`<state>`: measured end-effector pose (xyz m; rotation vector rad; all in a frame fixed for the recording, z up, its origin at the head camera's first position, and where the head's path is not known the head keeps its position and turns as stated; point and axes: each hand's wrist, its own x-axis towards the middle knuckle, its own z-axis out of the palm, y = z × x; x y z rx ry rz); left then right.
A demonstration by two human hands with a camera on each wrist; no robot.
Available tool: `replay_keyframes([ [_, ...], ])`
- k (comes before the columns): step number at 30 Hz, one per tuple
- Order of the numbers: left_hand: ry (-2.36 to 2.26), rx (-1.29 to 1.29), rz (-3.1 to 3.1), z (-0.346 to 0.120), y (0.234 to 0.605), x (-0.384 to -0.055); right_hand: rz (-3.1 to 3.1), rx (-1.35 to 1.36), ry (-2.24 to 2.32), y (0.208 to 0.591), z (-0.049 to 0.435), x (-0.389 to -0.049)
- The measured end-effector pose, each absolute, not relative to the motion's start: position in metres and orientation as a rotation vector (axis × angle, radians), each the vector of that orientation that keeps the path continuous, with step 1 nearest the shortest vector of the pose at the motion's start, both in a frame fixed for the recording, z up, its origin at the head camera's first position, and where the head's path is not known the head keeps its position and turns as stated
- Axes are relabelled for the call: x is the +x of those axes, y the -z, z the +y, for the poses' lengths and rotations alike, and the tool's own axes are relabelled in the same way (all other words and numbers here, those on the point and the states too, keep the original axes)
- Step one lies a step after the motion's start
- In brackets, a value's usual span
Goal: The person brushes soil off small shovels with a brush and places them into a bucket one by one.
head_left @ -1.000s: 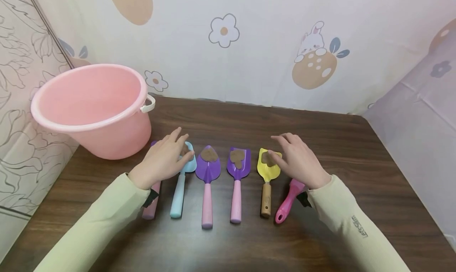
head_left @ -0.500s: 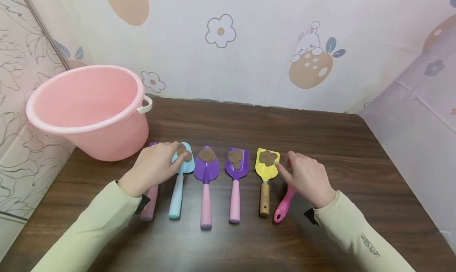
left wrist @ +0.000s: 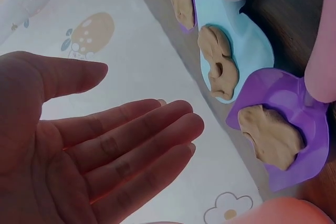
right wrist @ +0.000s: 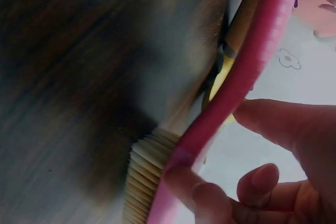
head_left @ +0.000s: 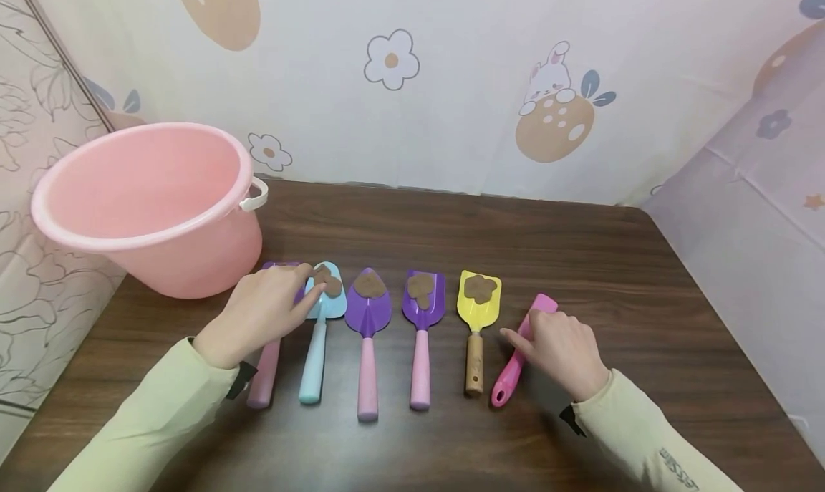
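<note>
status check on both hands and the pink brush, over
Left hand open, empty, over leftmost shovel. Right hand at pink brush, grip unclear. Bristles face down. Yellow shovel beside brush, not overlapping.

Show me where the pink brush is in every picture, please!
Head: the pink brush is right of the yellow shovel, partly under the right hand.
Left wrist: not in it.
Right wrist: big, slanting from the top, right of centre, down to the bottom edge.
Shared landmark: the flower-print wall, across the top in head, left in left wrist, right in right wrist.
</note>
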<state>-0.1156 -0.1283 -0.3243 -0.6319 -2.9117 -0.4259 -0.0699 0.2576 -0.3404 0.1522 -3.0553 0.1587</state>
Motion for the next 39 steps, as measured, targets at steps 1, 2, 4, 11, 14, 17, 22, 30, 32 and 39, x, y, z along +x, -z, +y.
replay_keyframes([
  [1, 0.425, -0.635, -2.91, -0.129, 0.324, -0.116, -3.066, 0.146, -0.16, 0.342, 0.258, -0.07],
  [2, 0.429, -0.636, -2.91, -0.129, 0.324, -0.117, -3.074, 0.141, -0.158, 0.343, 0.259, -0.07],
  [4, 0.436, -0.639, -2.908, -0.131, 0.326, -0.117, -3.087, 0.139, -0.157, 0.345, 0.26, -0.07],
  [11, 0.489, -0.604, -2.922, -0.139, 0.327, -0.118, -3.13, 0.125, -0.161, 0.348, 0.263, -0.074],
  [14, 0.49, -0.6, -2.942, -0.141, 0.326, -0.119, -3.151, 0.123, -0.175, 0.35, 0.264, -0.074],
  [17, 0.494, -0.589, -2.964, -0.143, 0.325, -0.12, -3.166, 0.127, -0.195, 0.351, 0.265, -0.075],
  [22, 0.488, -0.553, -2.999, -0.148, 0.323, -0.12, -3.176, 0.132, -0.243, 0.351, 0.268, -0.077],
  [30, 0.483, -0.541, -3.003, -0.151, 0.323, -0.121, -3.147, 0.128, -0.332, 0.353, 0.27, -0.079],
  [32, 0.484, -0.531, -3.002, -0.152, 0.323, -0.121, -3.129, 0.129, -0.361, 0.353, 0.271, -0.08],
  [39, 0.466, -0.521, -2.997, -0.154, 0.323, -0.123, -3.062, 0.134, -0.432, 0.355, 0.274, -0.082],
])
